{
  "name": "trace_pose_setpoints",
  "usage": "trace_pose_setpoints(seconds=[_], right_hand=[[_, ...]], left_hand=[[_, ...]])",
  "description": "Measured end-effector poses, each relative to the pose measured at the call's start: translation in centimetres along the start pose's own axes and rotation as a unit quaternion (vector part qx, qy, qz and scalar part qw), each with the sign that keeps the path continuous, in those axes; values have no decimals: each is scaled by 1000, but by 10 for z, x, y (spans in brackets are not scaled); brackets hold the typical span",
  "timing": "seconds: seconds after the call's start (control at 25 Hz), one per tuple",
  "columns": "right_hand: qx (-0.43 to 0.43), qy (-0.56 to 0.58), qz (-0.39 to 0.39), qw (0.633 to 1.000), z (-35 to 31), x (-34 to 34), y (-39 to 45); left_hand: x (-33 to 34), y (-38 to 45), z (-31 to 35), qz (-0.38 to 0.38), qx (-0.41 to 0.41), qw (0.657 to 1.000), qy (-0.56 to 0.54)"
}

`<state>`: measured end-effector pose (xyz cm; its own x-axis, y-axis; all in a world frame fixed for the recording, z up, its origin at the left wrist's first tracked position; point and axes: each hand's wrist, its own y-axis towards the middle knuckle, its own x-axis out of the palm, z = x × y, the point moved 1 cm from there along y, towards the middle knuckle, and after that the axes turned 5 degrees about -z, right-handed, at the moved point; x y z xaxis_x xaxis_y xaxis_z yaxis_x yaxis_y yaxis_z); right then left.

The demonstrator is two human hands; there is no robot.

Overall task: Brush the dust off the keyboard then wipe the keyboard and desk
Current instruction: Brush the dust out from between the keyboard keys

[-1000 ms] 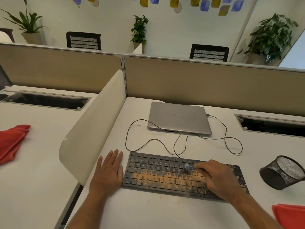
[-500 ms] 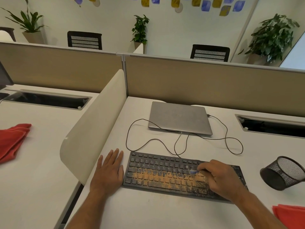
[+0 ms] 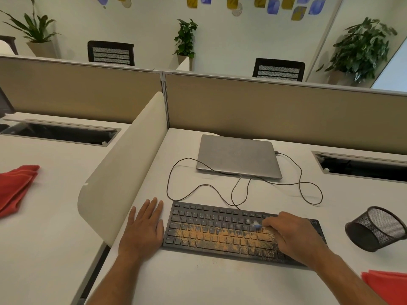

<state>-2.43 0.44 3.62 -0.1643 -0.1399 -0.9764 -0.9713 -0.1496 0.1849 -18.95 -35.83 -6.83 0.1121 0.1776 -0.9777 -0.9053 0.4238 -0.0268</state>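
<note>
Orange dust across keyboard (image 3: 220,232) on desk (image 3: 198,280); right hand (image 3: 293,238) over its right half, pinching small blue brush (image 3: 256,226) (blurred); left hand (image 3: 143,227) flat, fingers straight, beside its left edge.

Both forearms bare, no sleeves, hands ungloved.

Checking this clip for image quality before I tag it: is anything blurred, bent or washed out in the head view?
Head view: the brush tip in the right hand is smeared by motion blur; the keyboard and left hand are sharp. Wide-angle distortion bows the partition top and tilts the wall. Lighting is soft and even, with faint shadows and no strong glare.
</note>
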Motion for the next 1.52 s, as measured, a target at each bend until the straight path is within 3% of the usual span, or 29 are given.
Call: trace_pose_setpoints(seconds=[0.68,0.88,1.36,1.52], right_hand=[[9,77,48,996,1,1,-11],[-1,51,24,998,0,5,-14],[29,66,71,995,6,-1,-11],[23,36,14,999,8,6,-12]], left_hand=[[-2,-1,1,-7,-4,1000,4],[-2,-1,1,-6,-2,1000,4],[1,-1,-1,10,-2,1000,-8],[1,0,-1,5,-2,1000,-1]])
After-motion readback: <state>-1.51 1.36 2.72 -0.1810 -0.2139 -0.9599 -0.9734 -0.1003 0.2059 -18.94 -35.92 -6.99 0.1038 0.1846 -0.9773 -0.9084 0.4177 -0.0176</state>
